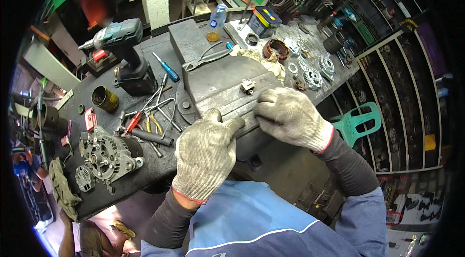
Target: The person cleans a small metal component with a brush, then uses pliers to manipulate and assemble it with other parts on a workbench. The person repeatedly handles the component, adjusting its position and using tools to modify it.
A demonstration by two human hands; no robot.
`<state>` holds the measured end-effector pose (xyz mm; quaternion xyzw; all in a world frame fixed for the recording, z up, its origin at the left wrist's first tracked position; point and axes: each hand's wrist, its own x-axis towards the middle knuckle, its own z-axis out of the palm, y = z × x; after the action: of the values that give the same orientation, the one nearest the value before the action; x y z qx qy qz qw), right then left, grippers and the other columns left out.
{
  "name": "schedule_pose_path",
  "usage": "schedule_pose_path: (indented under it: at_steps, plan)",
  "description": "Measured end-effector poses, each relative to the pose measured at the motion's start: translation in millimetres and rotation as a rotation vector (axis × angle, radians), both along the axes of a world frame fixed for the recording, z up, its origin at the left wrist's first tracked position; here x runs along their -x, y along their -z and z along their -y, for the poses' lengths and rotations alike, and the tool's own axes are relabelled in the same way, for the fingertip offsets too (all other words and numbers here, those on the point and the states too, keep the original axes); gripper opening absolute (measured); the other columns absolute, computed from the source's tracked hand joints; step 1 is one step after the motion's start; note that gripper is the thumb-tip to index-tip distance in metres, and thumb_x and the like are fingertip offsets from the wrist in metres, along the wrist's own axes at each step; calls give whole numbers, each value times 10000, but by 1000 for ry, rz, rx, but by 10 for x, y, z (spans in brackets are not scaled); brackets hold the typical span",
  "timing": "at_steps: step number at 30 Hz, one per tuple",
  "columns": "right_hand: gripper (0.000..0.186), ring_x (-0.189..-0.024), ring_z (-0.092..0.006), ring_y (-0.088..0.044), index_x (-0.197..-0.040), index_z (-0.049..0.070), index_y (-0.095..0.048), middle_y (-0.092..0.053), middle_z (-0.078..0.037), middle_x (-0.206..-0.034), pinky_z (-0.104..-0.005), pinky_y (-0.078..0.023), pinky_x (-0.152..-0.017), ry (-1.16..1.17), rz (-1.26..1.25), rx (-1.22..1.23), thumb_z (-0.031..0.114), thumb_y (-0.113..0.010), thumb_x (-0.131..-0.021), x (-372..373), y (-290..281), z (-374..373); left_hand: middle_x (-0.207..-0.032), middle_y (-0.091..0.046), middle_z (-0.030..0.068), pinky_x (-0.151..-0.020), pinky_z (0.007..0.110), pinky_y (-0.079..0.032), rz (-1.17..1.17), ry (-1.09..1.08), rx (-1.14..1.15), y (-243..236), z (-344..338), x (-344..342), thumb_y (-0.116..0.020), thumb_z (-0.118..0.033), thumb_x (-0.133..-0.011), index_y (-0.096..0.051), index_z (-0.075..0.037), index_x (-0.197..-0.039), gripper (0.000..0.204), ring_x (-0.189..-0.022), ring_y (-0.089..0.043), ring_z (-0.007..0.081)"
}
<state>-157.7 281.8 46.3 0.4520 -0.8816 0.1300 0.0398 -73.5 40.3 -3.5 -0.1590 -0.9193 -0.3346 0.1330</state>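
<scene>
My left hand (206, 153), in a grey knit glove, is at the front edge of a broad grey metal block (213, 82). Its fingers are curled and largely hidden behind the back of the hand. Close to its right, my gloved right hand (293, 119) is closed in a pinch over the block's right front edge. Whatever either hand holds is hidden or too small to make out. A small pale metal part (248, 86) rests on top of the block, just beyond my right hand. Pliers (196, 64) lie at the block's far left.
Left on the bench are an alternator (109, 155), a cordless impact wrench (126, 53), a screwdriver (167, 68), loose hand tools and a yellow can (105, 99). Rags (259, 61), a copper winding (276, 49) and metal parts lie right. A green stool (358, 124) stands by shelves; another person sits lower left.
</scene>
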Motion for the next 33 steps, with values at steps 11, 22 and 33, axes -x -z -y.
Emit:
schedule_pose_path:
  at_steps: [11, 22, 33]
  plan:
    - [137, -961, -320, -696, -906, 71, -715, -668, -89, -960, -455, -573, -841, 101, -73, -63, 179, -763, -837, -19, -15, -201, -973, -636, 142, -703, 467, -578, 40, 1, -9, -9, 2, -2, -734, -123, -878, -769, -189, -1106, 239, -818, -716, 346]
    - [167, -943, -318, -694, -993, 90, -725, -673, -81, -979, -445, -560, -814, 82, -9, 95, 157, -779, -850, -217, -99, 20, -947, -637, 143, -704, 472, -570, 112, -9, -27, -87, 67, -45, -756, -108, -882, -749, -162, -1130, 254, -812, -708, 354]
    - [194, -938, -305, -691, -939, 80, -683, -637, -92, -964, -448, -571, -832, -19, -8, -42, 195, -778, -815, -232, 118, 372, -990, -681, 139, -712, 452, -586, -24, -65, -286, 108, 56, -10, -737, -121, -971, -716, -109, -1132, 163, -829, -719, 373]
